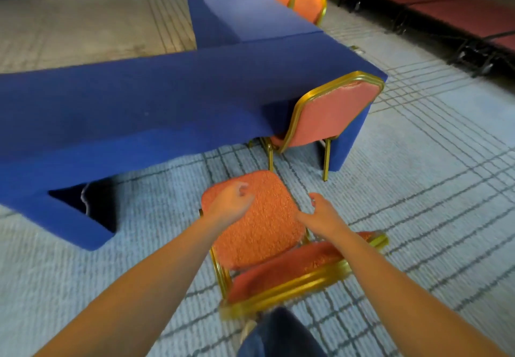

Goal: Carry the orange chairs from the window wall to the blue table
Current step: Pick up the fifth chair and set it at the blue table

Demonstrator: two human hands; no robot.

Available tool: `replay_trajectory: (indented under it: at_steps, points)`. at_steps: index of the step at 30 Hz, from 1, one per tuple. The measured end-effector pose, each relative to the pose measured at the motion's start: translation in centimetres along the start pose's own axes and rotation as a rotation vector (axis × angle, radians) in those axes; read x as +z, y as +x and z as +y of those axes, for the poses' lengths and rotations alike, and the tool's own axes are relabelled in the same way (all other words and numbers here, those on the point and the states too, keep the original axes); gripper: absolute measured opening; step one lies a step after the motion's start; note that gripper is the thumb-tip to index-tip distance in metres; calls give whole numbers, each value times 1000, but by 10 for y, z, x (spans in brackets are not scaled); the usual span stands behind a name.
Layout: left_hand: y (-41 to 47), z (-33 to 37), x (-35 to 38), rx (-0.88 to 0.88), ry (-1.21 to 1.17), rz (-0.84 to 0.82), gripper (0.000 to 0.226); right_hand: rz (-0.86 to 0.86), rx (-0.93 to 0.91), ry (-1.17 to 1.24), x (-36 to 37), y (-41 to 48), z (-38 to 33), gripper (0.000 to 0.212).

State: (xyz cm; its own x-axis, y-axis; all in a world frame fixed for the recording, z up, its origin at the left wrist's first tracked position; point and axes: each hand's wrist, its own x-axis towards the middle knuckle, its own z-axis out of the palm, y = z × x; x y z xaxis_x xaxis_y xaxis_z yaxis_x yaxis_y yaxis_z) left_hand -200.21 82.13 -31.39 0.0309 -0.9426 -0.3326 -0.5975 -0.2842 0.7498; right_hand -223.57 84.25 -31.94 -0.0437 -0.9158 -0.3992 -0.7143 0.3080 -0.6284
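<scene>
An orange chair [264, 228] with a gold frame stands on the carpet right in front of me, its backrest nearest me. My left hand [231, 200] hovers over the seat's left side with fingers loosely curled, holding nothing. Beside it, my right hand [320, 214] hangs over the seat's right edge, fingers relaxed and spread. The blue table [139, 97] stretches across the view just beyond the chair. A second orange chair [328, 117] is tucked at the table's right end. Three more orange chairs [306, 1] line the table's far branch.
The blue table is L-shaped, with a branch [223, 8] running away from me. Dark red platforms [446, 8] on black legs stand at the far right. Grey-blue carpet [418, 175] with line patterns covers the floor. My leg [278, 334] shows at the bottom.
</scene>
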Motion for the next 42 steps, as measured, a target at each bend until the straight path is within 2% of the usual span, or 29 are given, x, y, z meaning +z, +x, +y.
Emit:
replay_trajectory:
  at_steps: [5,8,12,16,19,22,26,38,42]
  points:
    - [-33,-23,28,-136,-68,19,48,-165,3,-152,-3,-8,23,75]
    - [-35,-31,40,-195,-90,43,51,-254,-30,-219,-1,14,28,75]
    - [-33,-40,60,-418,-125,13,55,-379,-63,-352,-2,49,42,79]
    - [-30,-49,83,-578,-46,-46,41,-523,-88,-454,-11,80,67,70]
    - [-34,-54,97,-663,-8,-36,52,-604,-100,-529,-17,96,81,61]
    - [-37,-57,107,-720,-14,-26,50,-650,-74,-550,-16,107,93,58]
    - [-37,-67,114,-795,29,-71,42,-732,47,-529,-7,119,112,43]
    - [-26,-116,124,-898,126,-273,43,-829,345,-522,18,151,141,72]
    - [-22,-122,124,-919,106,-338,56,-860,453,-527,17,157,145,86]
